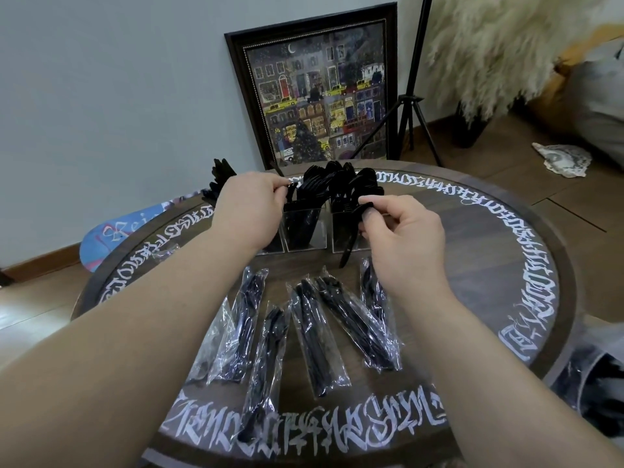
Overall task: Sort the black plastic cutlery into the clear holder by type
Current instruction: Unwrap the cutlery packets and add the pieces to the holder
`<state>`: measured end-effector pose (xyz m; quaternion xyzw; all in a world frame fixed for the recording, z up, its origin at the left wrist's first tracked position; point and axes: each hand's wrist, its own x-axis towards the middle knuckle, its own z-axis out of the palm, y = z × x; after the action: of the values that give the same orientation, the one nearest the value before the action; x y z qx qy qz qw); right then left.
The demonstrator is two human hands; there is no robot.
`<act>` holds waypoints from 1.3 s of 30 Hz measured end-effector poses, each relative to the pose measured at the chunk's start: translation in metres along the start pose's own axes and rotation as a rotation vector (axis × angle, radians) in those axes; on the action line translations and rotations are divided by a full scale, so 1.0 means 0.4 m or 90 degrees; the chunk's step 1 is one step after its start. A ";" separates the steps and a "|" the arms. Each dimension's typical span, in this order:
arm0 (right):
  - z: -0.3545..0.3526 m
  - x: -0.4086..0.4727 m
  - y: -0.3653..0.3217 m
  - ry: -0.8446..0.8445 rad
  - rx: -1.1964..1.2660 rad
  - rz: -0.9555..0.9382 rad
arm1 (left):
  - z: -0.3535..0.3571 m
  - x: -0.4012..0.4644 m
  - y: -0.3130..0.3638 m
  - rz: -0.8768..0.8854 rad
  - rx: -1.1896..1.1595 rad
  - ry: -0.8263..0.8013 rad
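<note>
Five clear-wrapped black plastic cutlery packets lay near; each hand, left and right, pinched one black utensil over the three-compartment clear holder.

Glossy black plastic cutlery, clear holder

Soft, even indoor light; wide-angle bending, edges perhaps slightly blurred.

both hands up over the clear holder on a round dark table with white lettering. left hand pinches a black piece above the left compartment - type unclear. right hand pinches a black utensil, handle hanging down in front of the right compartment. wrapped cutlery packs lie fanned out near the body. framed painting leans on the wall behind.
</note>
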<state>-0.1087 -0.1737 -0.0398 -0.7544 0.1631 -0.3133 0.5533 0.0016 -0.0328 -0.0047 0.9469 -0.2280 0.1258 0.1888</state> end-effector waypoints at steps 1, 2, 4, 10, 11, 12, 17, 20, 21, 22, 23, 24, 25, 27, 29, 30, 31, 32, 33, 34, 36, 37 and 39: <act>-0.001 0.001 -0.001 0.003 -0.010 -0.009 | 0.004 0.000 -0.002 0.007 0.040 -0.034; -0.002 0.000 -0.002 0.005 -0.015 -0.019 | 0.009 -0.001 -0.005 0.012 0.072 -0.063; -0.004 -0.002 -0.004 0.004 -0.011 -0.028 | 0.015 -0.007 -0.012 0.017 0.098 -0.069; -0.017 -0.002 -0.006 0.022 -0.040 -0.018 | -0.002 -0.070 0.027 0.151 -0.112 0.060; -0.019 -0.003 -0.006 0.020 -0.051 -0.020 | -0.002 -0.085 0.043 0.183 -0.149 0.022; -0.020 -0.003 -0.005 0.019 -0.058 -0.022 | 0.001 -0.098 0.058 0.205 -0.179 -0.017; -0.030 -0.006 -0.004 -0.013 -0.060 -0.029 | 0.033 -0.114 0.100 0.197 -0.239 0.016; -0.038 -0.008 -0.008 -0.028 -0.052 -0.031 | 0.024 -0.093 0.109 0.157 -0.242 0.095; -0.042 -0.007 -0.008 -0.024 -0.045 -0.027 | 0.012 -0.078 0.111 0.145 -0.239 0.126; -0.046 -0.005 -0.007 -0.018 -0.037 -0.019 | -0.003 -0.059 0.113 0.135 -0.254 0.154; -0.052 -0.002 -0.005 -0.009 -0.031 -0.010 | -0.020 -0.038 0.117 0.124 -0.282 0.179; -0.058 0.002 -0.002 -0.001 -0.027 0.000 | -0.037 -0.015 0.121 0.116 -0.313 0.201; -0.064 0.006 0.000 0.005 -0.027 0.007 | -0.051 0.005 0.126 0.112 -0.332 0.223; -0.075 0.010 0.003 0.007 -0.037 0.020 | -0.061 0.038 0.136 0.113 -0.333 0.244; -0.084 0.011 0.003 0.005 -0.046 0.031 | -0.051 0.051 0.143 0.122 -0.308 0.230; -0.089 0.011 0.003 0.004 -0.048 0.035 | -0.041 0.053 0.145 0.125 -0.291 0.215; -0.092 0.013 0.005 0.004 -0.050 0.037 | -0.031 0.051 0.147 0.123 -0.270 0.198; -0.096 0.014 0.005 0.004 -0.053 0.038 | -0.021 0.049 0.148 0.118 -0.249 0.180; -0.100 0.015 0.008 0.004 -0.057 0.038 | -0.010 0.045 0.147 0.110 -0.229 0.161; -0.104 0.017 0.010 0.003 -0.060 0.039 | 0.000 0.041 0.147 0.101 -0.212 0.141; -0.111 0.019 0.013 -0.001 -0.066 0.041 | 0.015 0.032 0.146 0.084 -0.181 0.100; -0.114 0.020 0.015 -0.004 -0.069 0.042 | 0.021 0.029 0.147 0.079 -0.161 0.078; -0.117 0.022 0.017 -0.011 -0.075 0.043 | 0.030 0.021 0.149 0.084 -0.103 0.036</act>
<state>-0.1321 -0.2157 -0.0347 -0.7825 0.2017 -0.2775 0.5196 -0.0176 -0.0901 0.0052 0.9076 -0.2936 0.1458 0.2624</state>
